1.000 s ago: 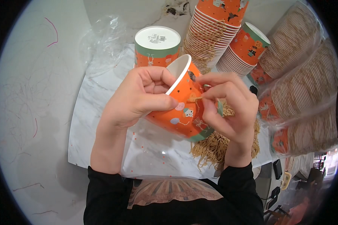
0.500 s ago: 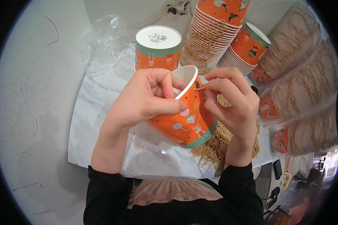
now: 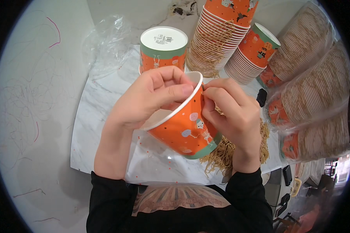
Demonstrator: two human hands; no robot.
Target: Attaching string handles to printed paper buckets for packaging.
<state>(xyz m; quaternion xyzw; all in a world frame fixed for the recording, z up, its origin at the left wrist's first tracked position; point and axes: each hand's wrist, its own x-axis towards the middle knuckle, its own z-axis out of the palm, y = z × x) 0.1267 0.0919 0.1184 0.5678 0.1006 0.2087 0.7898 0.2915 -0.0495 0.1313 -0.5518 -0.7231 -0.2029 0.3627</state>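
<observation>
An orange paper bucket (image 3: 179,132) with a white rim, green base band and skeleton print is tilted in front of me, its mouth toward the upper left. My left hand (image 3: 153,95) is closed at the mouth, fingers reaching inside and thumb against the inner side of the rim. Outside the wall, just below the rim, my right hand (image 3: 229,106) pinches at the spot where a tan cord end came through; its fingers cover the cord. Beneath the right hand lies a heap of tan cords (image 3: 223,155), partly hidden by the bucket.
An upturned bucket (image 3: 164,58) stands on the marbled table (image 3: 101,128). Behind are a tall nested stack with cords (image 3: 214,42) and a shorter leaning stack (image 3: 252,56). Bagged stacks (image 3: 313,83) fill the right. Crumpled clear plastic (image 3: 111,42) lies back left.
My left thumb has moved from the bucket's outer wall to inside its mouth. My right fingers have closed over the cord end, and the bucket has shifted slightly down.
</observation>
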